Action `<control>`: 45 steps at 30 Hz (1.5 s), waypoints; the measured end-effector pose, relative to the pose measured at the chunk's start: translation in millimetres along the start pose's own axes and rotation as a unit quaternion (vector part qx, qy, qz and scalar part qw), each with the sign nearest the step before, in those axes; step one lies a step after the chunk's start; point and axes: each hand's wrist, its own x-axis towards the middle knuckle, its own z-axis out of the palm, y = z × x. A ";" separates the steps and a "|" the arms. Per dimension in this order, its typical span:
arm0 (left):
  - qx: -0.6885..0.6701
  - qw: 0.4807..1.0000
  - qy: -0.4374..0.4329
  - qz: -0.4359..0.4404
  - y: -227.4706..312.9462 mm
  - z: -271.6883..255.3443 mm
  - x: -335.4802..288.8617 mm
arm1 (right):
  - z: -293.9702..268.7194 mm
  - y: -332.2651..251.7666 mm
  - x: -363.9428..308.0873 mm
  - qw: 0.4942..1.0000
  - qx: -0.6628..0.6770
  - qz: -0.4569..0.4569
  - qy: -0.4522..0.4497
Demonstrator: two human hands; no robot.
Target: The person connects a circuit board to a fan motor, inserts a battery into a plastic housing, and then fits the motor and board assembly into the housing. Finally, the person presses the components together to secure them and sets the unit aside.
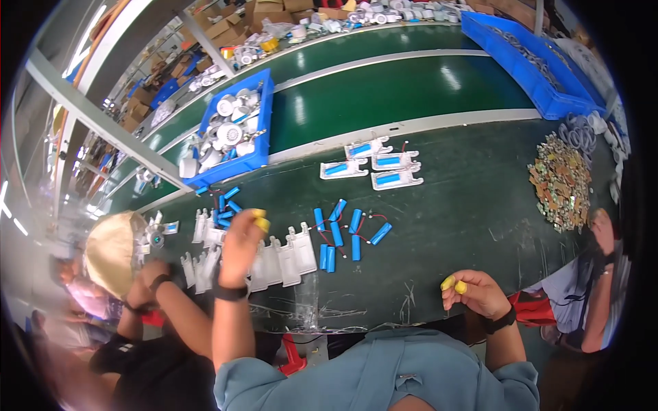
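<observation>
My left hand: (241,243) left of the frame's centre, raised over the row of white casings, fingers curled, yellow covers on two fingertips; whether I grip anything I cannot tell.
My right hand: (478,294) lower right of centre, above the table's near edge, thumb and fingertips close together, yellow covers here too; I cannot tell if something small sits between them.
White casings: (296,255) left of centre, lying side by side in a row under and beside my left hand, the right end bare of my fingers.
Loose blue cells: (356,247) near the centre, just right of that row, scattered, some with thin red wires.
More blue cells: (234,205) a heap left of centre, just beyond my left hand.
Filled casings: (389,179) four in a group at upper centre, each with a blue cell lying in it.
Small boards: (561,183) a heap at the right.
Blue bins: one at upper left (236,168) with round white parts, another at upper right (574,105) with grey rings.
Neighbours: a person's hand (142,286) at lower left, another's (603,233) at far right.
</observation>
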 end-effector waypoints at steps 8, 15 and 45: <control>0.061 0.926 -0.191 0.320 100.1 130.8 -52.5 | -3.5 2.8 2.9 0.999 0.038 0.007 -0.024; 0.157 0.910 -0.190 0.334 115.8 185.5 -30.0 | -5.6 3.2 2.4 0.997 0.069 -0.003 -0.025; 0.113 0.914 -0.208 0.330 140.6 228.0 -77.4 | 2.3 1.1 -0.2 0.996 -0.043 0.003 -0.082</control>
